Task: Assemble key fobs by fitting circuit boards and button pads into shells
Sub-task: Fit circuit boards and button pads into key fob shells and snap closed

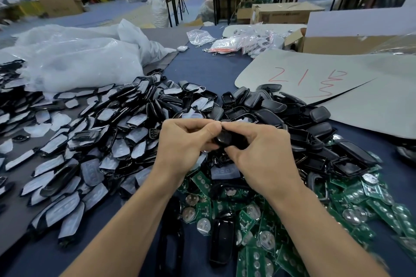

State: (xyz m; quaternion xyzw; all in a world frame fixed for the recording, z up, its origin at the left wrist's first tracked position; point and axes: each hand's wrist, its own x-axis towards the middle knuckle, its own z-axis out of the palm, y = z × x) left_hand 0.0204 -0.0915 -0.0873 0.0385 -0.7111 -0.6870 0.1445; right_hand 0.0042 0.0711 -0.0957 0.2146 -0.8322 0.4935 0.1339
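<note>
The fingers [198,123] of the left hand [184,141] and of the right hand [265,153] curl in from both sides around one black key fob shell [226,138], the thumbs nearly meeting along its top edge. Both hands grip it in the middle of the frame, just above the heaps. The fingers hide whether a board or pad already sits inside.

The shell looks light, stiff and glossy, so probably a little slippery. It is likely best held by its narrow side edges, with pressure spread along the seam rather than on one corner, where a snap tab might crack.

Just below the hands lies a translucent button pad [225,173]. It appears soft and would likely flex, so its rim is the place to take it. Green circuit boards [337,207] with round metal discs fill the lower right; they look thin and rigid and are best handled by their edges. Film-covered shell halves [101,123] spread across the left, and bare black shell halves [270,108] are piled to the upper right of the hands. Beyond them, on the blue-covered counter [202,67], are a grey sheet [360,101] marked in red at the right and clear plastic bags [78,60] at the upper left.
</note>
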